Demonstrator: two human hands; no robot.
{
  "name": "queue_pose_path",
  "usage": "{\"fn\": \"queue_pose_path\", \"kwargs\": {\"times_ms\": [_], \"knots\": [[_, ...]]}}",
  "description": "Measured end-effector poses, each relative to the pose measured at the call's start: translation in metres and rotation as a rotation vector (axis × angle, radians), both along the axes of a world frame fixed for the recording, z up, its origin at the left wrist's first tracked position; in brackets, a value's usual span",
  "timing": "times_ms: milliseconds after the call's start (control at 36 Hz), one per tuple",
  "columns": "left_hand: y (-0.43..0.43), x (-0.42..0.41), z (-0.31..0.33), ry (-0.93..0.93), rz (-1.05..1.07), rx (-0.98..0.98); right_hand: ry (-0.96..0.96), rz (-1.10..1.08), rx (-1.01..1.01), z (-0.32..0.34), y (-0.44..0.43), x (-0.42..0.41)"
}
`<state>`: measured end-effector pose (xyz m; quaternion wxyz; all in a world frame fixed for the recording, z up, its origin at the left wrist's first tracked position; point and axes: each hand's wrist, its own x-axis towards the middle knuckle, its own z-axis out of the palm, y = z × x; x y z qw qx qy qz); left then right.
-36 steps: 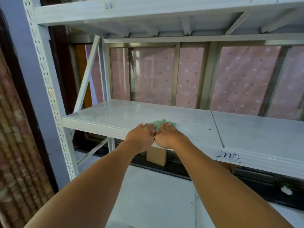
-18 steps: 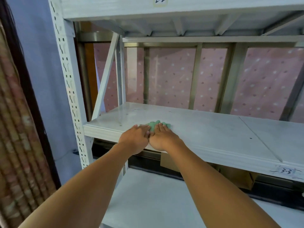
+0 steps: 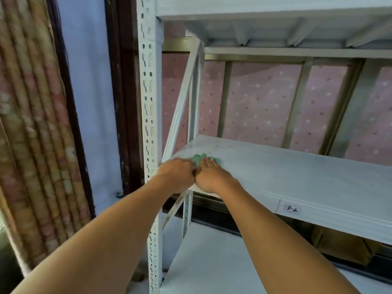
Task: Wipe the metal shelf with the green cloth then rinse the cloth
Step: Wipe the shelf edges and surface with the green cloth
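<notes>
The green cloth (image 3: pixel 200 158) lies bunched on the white metal shelf (image 3: pixel 297 172), close to its left end. My left hand (image 3: pixel 178 174) and my right hand (image 3: pixel 212 175) press down on the cloth side by side, thumbs touching, fingers flat. Only the cloth's far edge shows beyond my fingertips; the rest is hidden under both palms. My left hand sits right next to the perforated front-left upright (image 3: pixel 148 124) of the rack.
Another white shelf (image 3: pixel 275 9) hangs overhead and a lower shelf (image 3: pixel 212 262) lies beneath. A diagonal brace (image 3: pixel 182 98) runs along the rack's left side. A patterned curtain (image 3: pixel 31 124) hangs at far left. A cardboard box (image 3: pixel 343 247) sits under the shelf at right.
Both hands have slid the cloth leftwards along the shelf, from near its middle to its left end beside the upright. The view has turned left with them.
</notes>
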<state>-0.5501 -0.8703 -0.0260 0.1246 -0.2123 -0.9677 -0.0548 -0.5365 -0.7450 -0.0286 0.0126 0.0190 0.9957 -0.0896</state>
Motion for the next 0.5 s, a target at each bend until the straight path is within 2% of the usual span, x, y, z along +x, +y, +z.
{"fn": "queue_pose_path", "kwargs": {"times_ms": [111,333,417,500], "knots": [[-0.016,-0.015,0.004,0.137,-0.01,-0.318,0.008,0.043,0.006,0.005,-0.02,-0.015],[-0.035,-0.041,0.013,0.257,0.094,-0.824,0.006,0.041,0.094,0.004,-0.056,-0.049],[-0.041,-0.047,0.016,0.368,0.102,-0.894,0.015,0.098,0.104,0.009,-0.069,-0.054],[-0.046,-0.047,0.016,0.417,0.09,-0.862,0.019,0.139,0.064,0.014,-0.072,-0.056]]}}
